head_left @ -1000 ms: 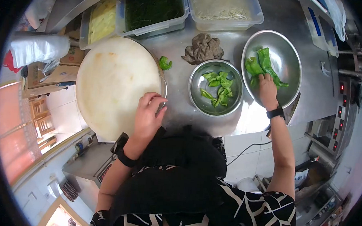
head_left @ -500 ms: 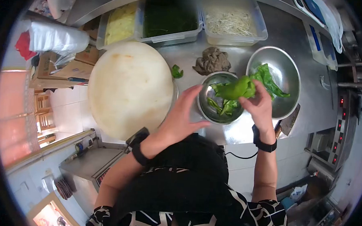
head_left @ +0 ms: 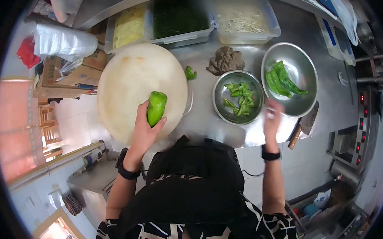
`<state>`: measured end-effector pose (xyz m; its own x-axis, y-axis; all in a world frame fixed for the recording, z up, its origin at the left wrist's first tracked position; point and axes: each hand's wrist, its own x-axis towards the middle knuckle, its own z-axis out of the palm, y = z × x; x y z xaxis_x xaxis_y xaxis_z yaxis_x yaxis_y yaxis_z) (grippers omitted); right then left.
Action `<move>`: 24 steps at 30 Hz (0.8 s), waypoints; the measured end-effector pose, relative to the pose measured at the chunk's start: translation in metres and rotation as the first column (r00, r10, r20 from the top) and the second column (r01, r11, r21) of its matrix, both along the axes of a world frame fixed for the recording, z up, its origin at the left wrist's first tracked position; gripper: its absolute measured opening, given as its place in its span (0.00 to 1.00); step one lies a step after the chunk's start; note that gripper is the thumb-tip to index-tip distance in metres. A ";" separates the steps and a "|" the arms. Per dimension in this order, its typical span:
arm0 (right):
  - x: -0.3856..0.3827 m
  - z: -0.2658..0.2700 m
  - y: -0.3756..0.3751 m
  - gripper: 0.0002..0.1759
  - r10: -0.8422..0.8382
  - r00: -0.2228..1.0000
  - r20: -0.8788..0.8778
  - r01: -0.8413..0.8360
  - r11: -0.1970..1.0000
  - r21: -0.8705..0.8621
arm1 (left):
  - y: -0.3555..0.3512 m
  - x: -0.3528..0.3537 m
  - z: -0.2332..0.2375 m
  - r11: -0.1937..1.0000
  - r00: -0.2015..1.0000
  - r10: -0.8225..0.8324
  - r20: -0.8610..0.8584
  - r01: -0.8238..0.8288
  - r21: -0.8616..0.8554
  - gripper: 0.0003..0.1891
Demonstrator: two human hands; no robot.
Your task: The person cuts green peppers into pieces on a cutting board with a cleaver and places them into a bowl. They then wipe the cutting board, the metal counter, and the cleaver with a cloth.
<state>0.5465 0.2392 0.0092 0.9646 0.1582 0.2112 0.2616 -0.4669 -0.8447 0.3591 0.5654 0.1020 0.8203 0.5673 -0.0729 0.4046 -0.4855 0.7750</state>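
Note:
My left hand point(head_left: 144, 133) is closed round a green pepper point(head_left: 157, 108), which it holds upright over the round pale chopping board point(head_left: 124, 79). My right hand point(head_left: 271, 121) is smeared by motion and its fingers cannot be made out; it is beside the smaller metal bowl point(head_left: 218, 109). Several green pepper pieces point(head_left: 245, 103) lie in that bowl. In the larger metal bowl point(head_left: 306, 65) are whole green peppers point(head_left: 284, 81). A cleaver point(head_left: 307, 121) with a wooden handle lies right of my right hand, at the counter's front edge.
Behind the bowls lies a crumpled brown cloth point(head_left: 226, 60), and a green pepper scrap point(head_left: 190, 73) sits beside the board. Plastic tubs hold yellow food point(head_left: 129, 27), something dark green point(head_left: 179, 19) and pale sprouts point(head_left: 242, 21) along the back.
The green pepper has gone from my right hand over the small bowl to my left hand over the board. My left hand moved left; my right hand dropped slightly toward the front edge.

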 end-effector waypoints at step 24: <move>-0.156 0.044 -0.134 0.19 -0.377 0.909 -0.179 0.388 0.922 0.025 | 0.070 -0.113 -0.038 0.796 0.958 -0.233 0.165 0.090 0.598 0.12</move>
